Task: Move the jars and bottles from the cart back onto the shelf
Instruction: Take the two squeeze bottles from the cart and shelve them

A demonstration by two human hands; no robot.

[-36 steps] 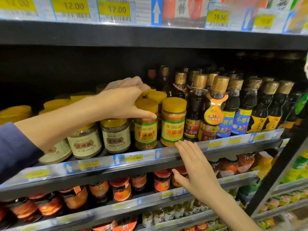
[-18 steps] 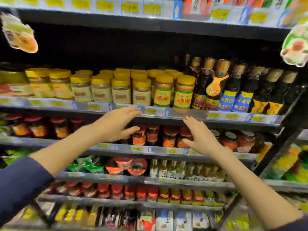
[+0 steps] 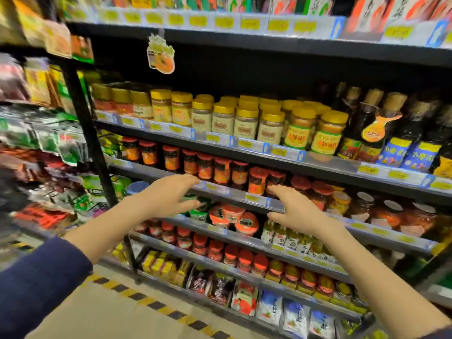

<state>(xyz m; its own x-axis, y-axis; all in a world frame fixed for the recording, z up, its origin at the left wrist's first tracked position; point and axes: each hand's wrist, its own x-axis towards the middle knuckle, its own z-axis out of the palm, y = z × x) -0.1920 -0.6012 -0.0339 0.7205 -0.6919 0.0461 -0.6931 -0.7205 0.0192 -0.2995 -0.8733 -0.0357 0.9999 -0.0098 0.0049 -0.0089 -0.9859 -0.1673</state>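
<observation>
Both hands empty. Left hand point(image 3: 168, 196) is in the centre of the frame, palm down, fingers loosely spread and slightly curved. Right hand point(image 3: 297, 211) is just right of centre, same pose, fingers straight-ish. Both hover in front of the row of red-lidded jars point(image 3: 221, 171); can't tell if the fingertips touch the rail.

Task items: squat, clear round jars point(image 3: 247, 122) with yellow screw lids and paper labels, packed several deep on the shelf point(image 3: 325, 159) at upper middle. The dark glossy bottles point(image 3: 364, 126) with tan caps stand just right of them on the same shelf, one with an orange neck tag.

Shelf is black metal with a clear plastic price strip (labels blurred, unreadable). Round foil-topped tubs point(image 3: 245, 223) are below the hands and flat pouches point(image 3: 269, 307) along the bottom row. Cardboard hang tag point(image 3: 160, 53) at upper left. Navy sleeve point(image 3: 36, 285) at lower left.
</observation>
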